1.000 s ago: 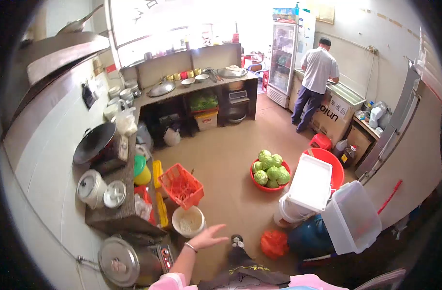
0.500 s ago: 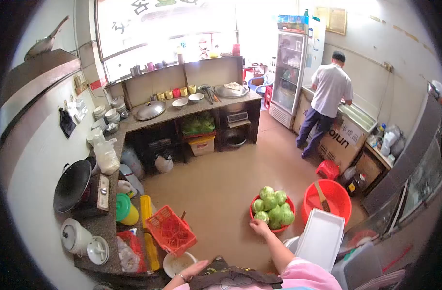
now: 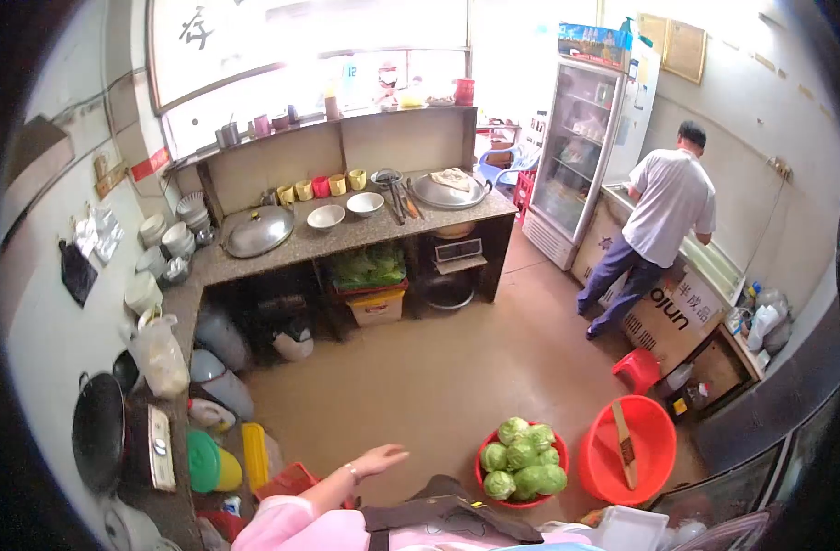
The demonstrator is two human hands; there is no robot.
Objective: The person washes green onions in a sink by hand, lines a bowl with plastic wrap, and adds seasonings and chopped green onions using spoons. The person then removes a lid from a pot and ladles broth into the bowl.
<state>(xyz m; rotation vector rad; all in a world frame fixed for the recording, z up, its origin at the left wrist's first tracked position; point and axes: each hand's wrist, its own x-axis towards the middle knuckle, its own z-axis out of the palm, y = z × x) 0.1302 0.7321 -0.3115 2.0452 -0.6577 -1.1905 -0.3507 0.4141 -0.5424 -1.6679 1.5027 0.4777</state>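
Note:
My left hand (image 3: pixel 380 459) reaches forward over the floor with its fingers stretched out, holding nothing. A bracelet circles its wrist. To its right, apart from it, stands a red basin (image 3: pixel 480 476) heaped with several round green cabbages (image 3: pixel 521 452). My right hand does not show in the view. Below my left forearm, a red plastic crate (image 3: pixel 289 482) is partly hidden by the sleeve. A larger red tub (image 3: pixel 596 452) sits right of the cabbages, with a long wooden-handled brush (image 3: pixel 625 445) leaning inside it.
Another person (image 3: pixel 663 197) bends over a chest freezer (image 3: pixel 663 298) at the right. A red stool (image 3: pixel 637 369) stands near it. A stone counter (image 3: pixel 300 241) with pan lids and bowls runs along the back. A wok (image 3: pixel 98 432) is at the left. A white tray (image 3: pixel 629 528) lies lower right.
My view has shifted and turned. My left hand has moved forward and up. My right hand, earlier at the cabbage basin's edge, has left the view.

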